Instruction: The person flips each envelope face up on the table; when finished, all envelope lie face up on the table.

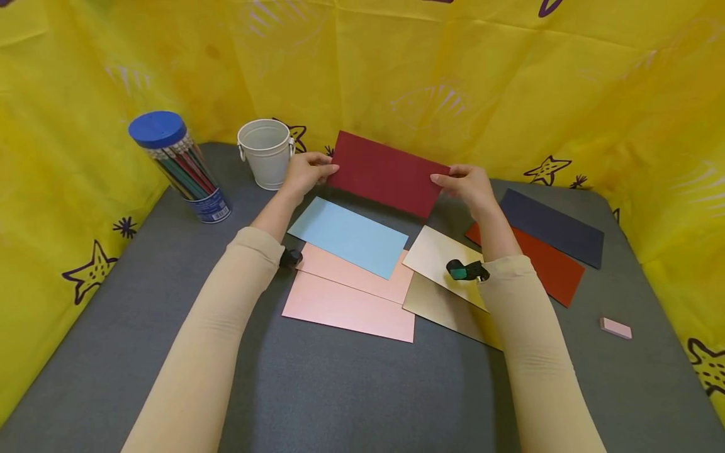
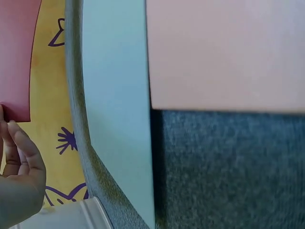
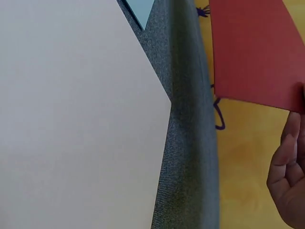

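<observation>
A dark red rectangular card (image 1: 387, 175) is held up tilted above the back of the table, between both hands. My left hand (image 1: 306, 173) pinches its left end, and my right hand (image 1: 467, 187) pinches its right end. In the left wrist view a corner of the red card (image 2: 16, 62) meets the left fingertips. The right wrist view shows the red card (image 3: 257, 52) above the right fingers. Below it lie a light blue card (image 1: 351, 234), a peach card (image 1: 362, 270), a pink card (image 1: 348, 308), a cream card (image 1: 433, 255) and a tan card (image 1: 447, 311).
At right, a navy card (image 1: 552, 226) overlaps an orange-red card (image 1: 552, 270). A pink eraser (image 1: 615, 328) lies nearby. A white bucket (image 1: 266, 154) stands beside the left hand, and a blue-lidded tub of pencils (image 1: 184, 170) farther left. Yellow cloth (image 1: 362, 63) hangs behind the table.
</observation>
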A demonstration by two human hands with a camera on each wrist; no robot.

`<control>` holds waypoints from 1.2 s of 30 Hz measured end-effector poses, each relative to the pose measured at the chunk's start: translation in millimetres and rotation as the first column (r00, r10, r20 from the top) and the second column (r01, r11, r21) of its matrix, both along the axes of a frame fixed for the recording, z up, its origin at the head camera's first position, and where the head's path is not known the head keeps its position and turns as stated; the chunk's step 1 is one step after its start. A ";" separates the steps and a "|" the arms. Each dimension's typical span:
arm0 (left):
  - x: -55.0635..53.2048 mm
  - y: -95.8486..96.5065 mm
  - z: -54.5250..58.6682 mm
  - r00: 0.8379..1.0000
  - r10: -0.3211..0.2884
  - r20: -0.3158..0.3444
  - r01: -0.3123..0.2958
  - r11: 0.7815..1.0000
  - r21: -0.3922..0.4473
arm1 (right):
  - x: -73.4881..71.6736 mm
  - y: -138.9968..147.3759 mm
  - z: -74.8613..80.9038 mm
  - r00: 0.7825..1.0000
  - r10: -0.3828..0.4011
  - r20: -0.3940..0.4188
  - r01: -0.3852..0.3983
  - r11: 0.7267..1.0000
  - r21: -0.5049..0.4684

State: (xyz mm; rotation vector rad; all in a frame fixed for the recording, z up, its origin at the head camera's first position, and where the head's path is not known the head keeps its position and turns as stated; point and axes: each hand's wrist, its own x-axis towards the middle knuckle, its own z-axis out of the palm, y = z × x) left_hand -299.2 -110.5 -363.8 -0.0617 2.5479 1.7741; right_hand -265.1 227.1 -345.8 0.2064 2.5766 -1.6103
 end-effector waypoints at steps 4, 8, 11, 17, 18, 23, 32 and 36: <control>2.0 3.7 0.6 1.000 0.013 0.017 -0.016 0.991 0.130 | 0.9 2.4 -0.2 0.998 -0.063 -0.009 0.063 0.997 -0.042; 2.0 7.2 0.4 0.999 0.015 0.036 -0.023 0.973 0.231 | 1.4 3.9 -1.0 0.994 -0.104 -0.034 0.098 0.983 -0.152; 0.7 9.8 -0.2 0.998 0.022 0.051 -0.035 0.966 0.255 | 1.4 4.5 -1.9 0.992 -0.115 -0.048 0.098 0.959 -0.265; -0.5 12.6 -1.4 0.997 0.041 0.069 -0.054 0.979 0.194 | 2.6 7.8 -3.9 0.996 -0.064 -0.055 0.044 0.950 -0.310; -0.7 13.1 -1.5 0.996 0.042 0.080 -0.057 0.980 0.193 | 2.7 8.7 -4.2 0.997 -0.051 -0.052 0.033 0.952 -0.306; 0.9 15.4 0.3 0.982 0.046 0.182 -0.094 0.961 0.261 | 3.4 12.5 -5.3 1.000 0.010 -0.006 -0.011 0.948 -0.320; 3.2 12.7 -3.4 0.963 -0.095 0.254 0.010 0.949 0.314 | 4.7 22.1 -9.0 0.975 0.180 0.128 -0.123 0.925 -0.360; 1.7 13.5 -6.8 0.945 -0.144 0.292 0.067 0.964 0.259 | 4.4 26.2 -11.1 0.958 0.232 0.169 -0.149 0.904 -0.400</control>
